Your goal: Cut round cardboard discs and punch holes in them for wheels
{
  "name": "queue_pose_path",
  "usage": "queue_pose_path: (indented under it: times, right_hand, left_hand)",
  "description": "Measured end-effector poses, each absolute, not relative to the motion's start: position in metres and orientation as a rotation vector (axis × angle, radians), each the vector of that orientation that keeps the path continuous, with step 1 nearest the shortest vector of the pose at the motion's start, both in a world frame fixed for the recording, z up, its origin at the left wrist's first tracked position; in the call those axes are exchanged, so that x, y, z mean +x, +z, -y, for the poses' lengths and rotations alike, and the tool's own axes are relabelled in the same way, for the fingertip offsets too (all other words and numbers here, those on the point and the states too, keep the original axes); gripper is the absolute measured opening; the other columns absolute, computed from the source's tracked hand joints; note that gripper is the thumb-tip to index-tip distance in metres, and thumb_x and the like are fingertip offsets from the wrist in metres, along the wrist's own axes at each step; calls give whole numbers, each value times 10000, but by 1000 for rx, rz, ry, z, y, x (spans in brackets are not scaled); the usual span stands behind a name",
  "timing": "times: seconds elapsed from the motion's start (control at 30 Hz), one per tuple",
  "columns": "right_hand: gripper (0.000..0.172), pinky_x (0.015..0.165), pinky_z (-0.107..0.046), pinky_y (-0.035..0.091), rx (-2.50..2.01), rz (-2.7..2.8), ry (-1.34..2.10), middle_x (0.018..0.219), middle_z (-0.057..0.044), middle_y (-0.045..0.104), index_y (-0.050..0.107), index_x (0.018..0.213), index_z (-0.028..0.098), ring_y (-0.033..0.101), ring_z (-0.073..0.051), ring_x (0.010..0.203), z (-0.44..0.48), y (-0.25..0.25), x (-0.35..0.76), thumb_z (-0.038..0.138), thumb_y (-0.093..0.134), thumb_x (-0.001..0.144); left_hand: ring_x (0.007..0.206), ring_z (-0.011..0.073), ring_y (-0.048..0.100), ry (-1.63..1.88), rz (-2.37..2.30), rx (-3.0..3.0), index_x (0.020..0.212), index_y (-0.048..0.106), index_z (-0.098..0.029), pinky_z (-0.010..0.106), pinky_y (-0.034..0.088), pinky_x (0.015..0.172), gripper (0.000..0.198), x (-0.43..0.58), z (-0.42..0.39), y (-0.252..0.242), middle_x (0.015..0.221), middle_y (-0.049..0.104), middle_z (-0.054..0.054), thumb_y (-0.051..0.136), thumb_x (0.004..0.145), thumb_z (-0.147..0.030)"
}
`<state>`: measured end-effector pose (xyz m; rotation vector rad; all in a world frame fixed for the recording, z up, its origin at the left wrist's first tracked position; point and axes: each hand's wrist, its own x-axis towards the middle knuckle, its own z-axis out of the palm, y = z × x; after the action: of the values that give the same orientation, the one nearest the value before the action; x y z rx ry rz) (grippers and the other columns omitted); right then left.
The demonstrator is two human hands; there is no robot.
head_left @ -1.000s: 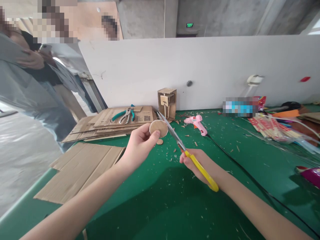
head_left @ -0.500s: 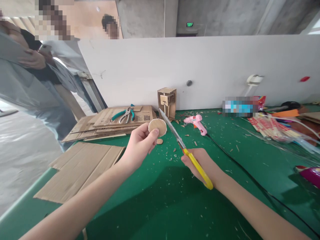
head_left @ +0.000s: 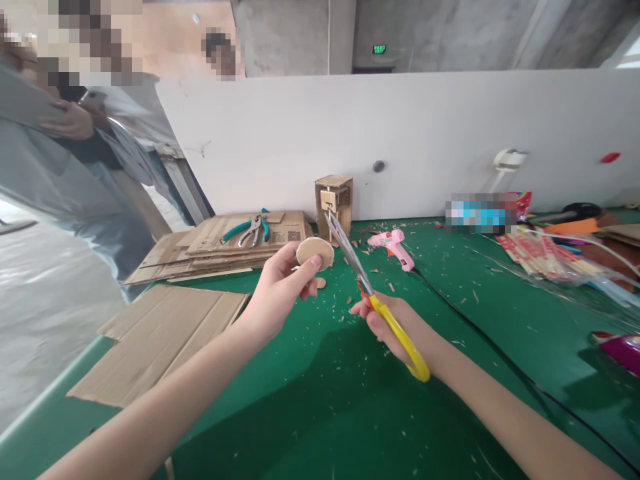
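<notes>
Between the thumb and fingers of my left hand is a round cardboard disc, held up above the table. My right hand grips a pair of scissors with yellow handles. Their blades point up and away, slightly parted, just right of the disc and not touching it. Below the disc, a small cardboard piece lies on the green table. Behind the blades stands a small cardboard box with parts inside it.
Pliers rest on stacked cardboard at the left, with a cardboard sheet nearer. A pink glue gun and its cord lie right of centre. Wrapped sticks are farther right. People stand at the left.
The scissor blades have parted slightly, and their tips have shifted a little right. Fingers of my right hand have loosened outward. The disc has turned slightly in my left hand.
</notes>
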<state>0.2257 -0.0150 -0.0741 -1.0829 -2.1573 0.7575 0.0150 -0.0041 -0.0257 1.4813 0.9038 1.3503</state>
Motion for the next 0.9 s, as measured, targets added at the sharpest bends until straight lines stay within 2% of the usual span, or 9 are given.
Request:
queue_pose_path:
  times: [0.17,0.3,0.47,0.9]
  right_hand:
    - [477,608,-347,467,-1136,2196,726,830,-92,602,523,891,179,574,-199,678,13,-79,230,636,389,868]
    - [439,682,-374,475,-1102,2223,708,854,-97,609,516,893,189,595,-228,772,12,-80,232,613,401,875]
    - [413,711,-385,469,-1067,2229,698,881,-103,613,511,892,192,593,-229,782,11,-80,233,590,402,884]
    - [411,549,-305,404,-1220,2213,677,709,-43,562,483,760,191,512,-157,586,14,-75,230,557,365,907]
  left_hand:
    - [487,72,426,1314,-915,1523,814,565,-162,210,338,462,88,13,3,-25,558,468,-44,589,816,-246]
    - [489,74,435,1326,-950,1544,778,569,-162,214,341,463,98,14,5,-24,575,493,-36,596,808,-251]
    - [489,72,422,1358,-937,1586,786,548,-168,214,345,483,126,13,4,-25,540,446,-53,580,844,-275]
    - [503,74,451,1311,-1011,1726,763,569,-152,221,373,493,157,9,6,-20,539,481,-39,555,866,-270]
